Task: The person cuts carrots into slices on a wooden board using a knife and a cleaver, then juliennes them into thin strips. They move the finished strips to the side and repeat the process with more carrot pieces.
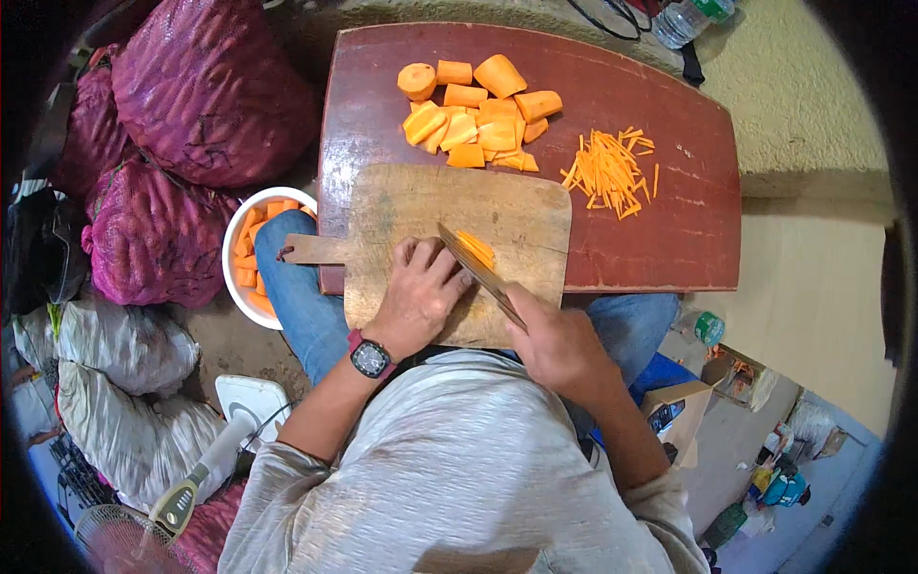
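Observation:
A wooden cutting board (382, 215) with a handle at its left rests at the near edge of the red table. My right hand (559, 344) grips a knife (490, 280), its blade slanting away to the left across the board. Just beyond the blade lie thin carrot strips (476, 249). Curled fingers of my left hand (421, 295) press down on the board, close beside the blade; whatever is under them is hidden. Thick carrot chunks (500, 77) and flat carrot slices (466, 131) sit past the board. To their right is a loose heap of carrot matchsticks (609, 172).
The red table (669, 249) stands over my knees. A white bucket (232, 253) of carrot pieces is by my left leg. Full purple mesh sacks (210, 96), white sacks (134, 421) and a fan (124, 536) crowd the left. An open cardboard box (690, 421) stands at the right.

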The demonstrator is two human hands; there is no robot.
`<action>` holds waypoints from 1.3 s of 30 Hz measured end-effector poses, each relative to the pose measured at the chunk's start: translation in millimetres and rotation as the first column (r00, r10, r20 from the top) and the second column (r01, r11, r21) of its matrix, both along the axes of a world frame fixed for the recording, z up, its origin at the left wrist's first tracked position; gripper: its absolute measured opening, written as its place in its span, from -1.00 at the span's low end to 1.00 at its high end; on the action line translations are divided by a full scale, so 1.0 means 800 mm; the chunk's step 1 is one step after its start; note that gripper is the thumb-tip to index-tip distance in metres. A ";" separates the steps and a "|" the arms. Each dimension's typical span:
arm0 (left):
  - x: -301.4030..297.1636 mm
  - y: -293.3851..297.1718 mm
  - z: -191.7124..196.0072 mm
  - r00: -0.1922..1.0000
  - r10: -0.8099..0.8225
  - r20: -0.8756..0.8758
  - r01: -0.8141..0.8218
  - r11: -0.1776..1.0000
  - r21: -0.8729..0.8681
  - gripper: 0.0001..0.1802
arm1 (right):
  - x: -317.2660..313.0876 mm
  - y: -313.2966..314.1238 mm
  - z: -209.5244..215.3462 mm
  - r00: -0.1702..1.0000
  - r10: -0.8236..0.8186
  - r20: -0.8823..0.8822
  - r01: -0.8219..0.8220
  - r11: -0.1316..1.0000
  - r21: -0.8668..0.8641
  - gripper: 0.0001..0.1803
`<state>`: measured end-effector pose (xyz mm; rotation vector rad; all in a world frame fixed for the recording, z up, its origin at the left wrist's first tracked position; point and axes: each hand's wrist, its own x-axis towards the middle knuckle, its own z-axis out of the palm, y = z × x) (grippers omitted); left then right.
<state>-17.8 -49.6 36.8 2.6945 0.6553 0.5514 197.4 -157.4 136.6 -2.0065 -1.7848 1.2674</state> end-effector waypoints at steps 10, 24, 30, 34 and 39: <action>-0.001 -0.003 -0.001 1.000 0.011 0.024 -0.012 0.999 0.030 -0.67 | -0.005 0.010 -0.015 0.999 0.023 -0.026 -0.019 0.990 0.141 -0.51; -0.001 -0.004 -0.008 0.997 0.021 0.075 -0.024 0.999 0.044 -0.66 | -0.003 -0.026 -0.010 1.000 -0.008 -0.009 0.009 0.994 0.111 -0.51; -0.004 -0.002 -0.008 0.997 0.019 0.076 -0.025 0.996 0.082 -0.69 | -0.009 -0.019 -0.005 1.000 0.008 0.012 -0.009 0.995 0.101 -0.55; -0.003 -0.008 -0.005 0.998 0.013 0.059 -0.015 0.999 0.041 -0.70 | -0.012 -0.013 -0.004 1.000 -0.007 0.031 0.006 0.999 0.032 -0.56; -0.007 -0.009 -0.013 0.997 0.047 0.069 -0.051 0.996 0.068 -0.69 | -0.013 -0.021 -0.008 1.000 0.008 0.003 -0.008 0.991 0.133 -0.55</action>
